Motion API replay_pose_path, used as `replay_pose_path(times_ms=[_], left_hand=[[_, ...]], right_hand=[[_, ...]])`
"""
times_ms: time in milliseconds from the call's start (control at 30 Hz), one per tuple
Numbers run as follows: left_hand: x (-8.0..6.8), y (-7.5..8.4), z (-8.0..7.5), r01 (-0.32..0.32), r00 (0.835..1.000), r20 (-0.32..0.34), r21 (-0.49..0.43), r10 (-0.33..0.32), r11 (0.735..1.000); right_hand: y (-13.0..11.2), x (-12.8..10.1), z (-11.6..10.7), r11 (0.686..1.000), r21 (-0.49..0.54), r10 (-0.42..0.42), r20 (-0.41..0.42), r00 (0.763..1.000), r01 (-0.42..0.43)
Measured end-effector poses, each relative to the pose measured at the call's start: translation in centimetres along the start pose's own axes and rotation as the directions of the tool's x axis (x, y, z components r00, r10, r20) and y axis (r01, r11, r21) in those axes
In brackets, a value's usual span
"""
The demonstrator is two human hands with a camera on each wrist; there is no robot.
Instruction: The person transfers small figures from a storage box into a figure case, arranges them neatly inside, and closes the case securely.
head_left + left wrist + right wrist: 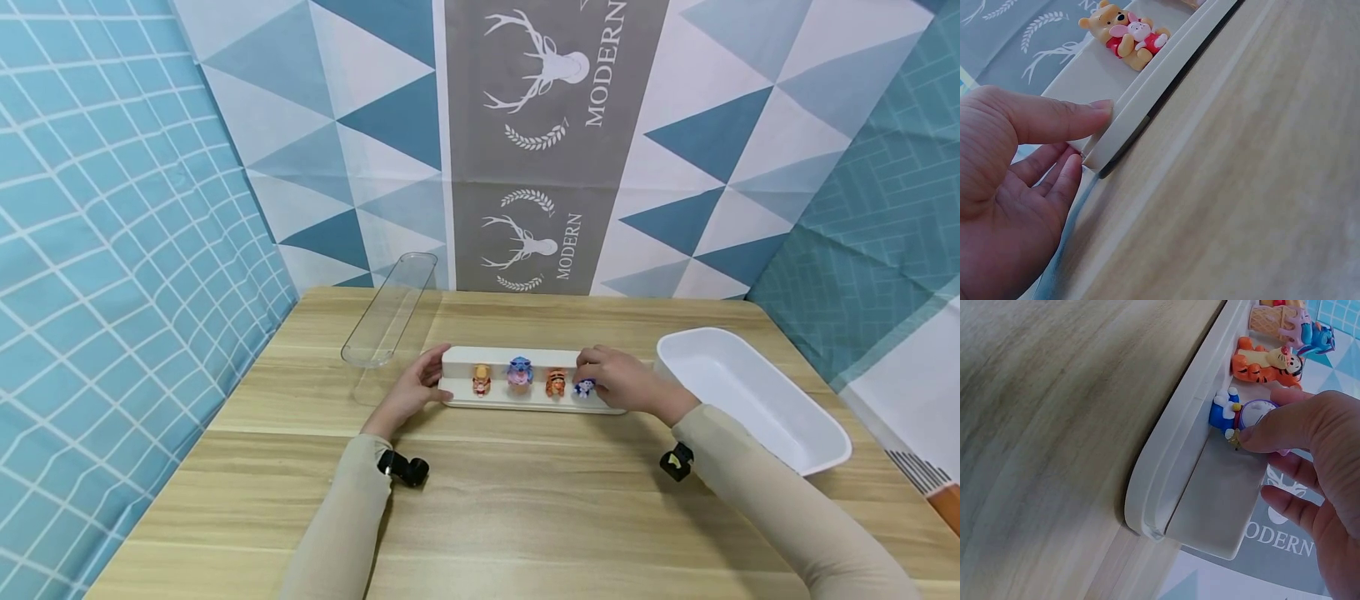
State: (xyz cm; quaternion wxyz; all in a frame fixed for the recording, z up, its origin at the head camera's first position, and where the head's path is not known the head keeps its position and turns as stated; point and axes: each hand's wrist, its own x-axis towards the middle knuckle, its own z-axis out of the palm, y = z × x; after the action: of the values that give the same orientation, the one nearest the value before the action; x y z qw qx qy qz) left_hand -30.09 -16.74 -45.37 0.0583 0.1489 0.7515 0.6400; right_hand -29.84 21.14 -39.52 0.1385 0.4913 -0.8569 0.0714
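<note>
A long white display base [525, 357] lies across the middle of the wooden table. Standing in a row on it are a yellow bear figurine [482, 381], a blue figurine [519, 373], a tiger figurine [556, 382] and a small blue-and-white figurine [584, 388]. My left hand [433, 377] grips the base's left end, thumb on the rim [1147, 87] and fingers behind the end, near the bear [1125, 34]. My right hand [587, 379] pinches the blue-and-white figurine [1227, 412] at the right end of the base [1172, 462], beside the tiger [1266, 362].
A clear plastic cover [390, 310] lies at the back left of the table. A white oblong bin [817, 454] stands at the right. Patterned backdrops close in the back and both sides. Bare table stretches in front of the base.
</note>
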Motion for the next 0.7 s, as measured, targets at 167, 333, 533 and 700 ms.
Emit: replay_pose_path(times_ms=[167, 333, 533, 700], left_hand=[[0.03, -0.08, -0.03, 0.0, 1.0, 0.001, -0.003, 0.0, 1.0], [0.01, -0.06, -0.05, 0.002, 1.0, 0.0, -0.001, -0.002, 1.0], [0.05, -0.08, 0.01, 0.007, 1.0, -0.008, 0.007, -0.007, 1.0], [0.12, -0.22, -0.05, 0.005, 1.0, -0.01, 0.013, -0.005, 1.0]], right_hand=[[-0.08, -0.02, 0.0, 1.0, -0.002, 0.009, 0.002, 1.0, -0.009], [-0.26, -0.02, -0.07, 1.0, 0.002, 0.021, -0.004, 1.0, -0.021], [-0.27, -0.26, -0.06, 1.0, -0.004, 0.018, -0.043, 0.999, -0.018], [-0.29, -0.65, -0.41, 0.995, 0.046, 0.091, -0.063, 0.994, -0.088]])
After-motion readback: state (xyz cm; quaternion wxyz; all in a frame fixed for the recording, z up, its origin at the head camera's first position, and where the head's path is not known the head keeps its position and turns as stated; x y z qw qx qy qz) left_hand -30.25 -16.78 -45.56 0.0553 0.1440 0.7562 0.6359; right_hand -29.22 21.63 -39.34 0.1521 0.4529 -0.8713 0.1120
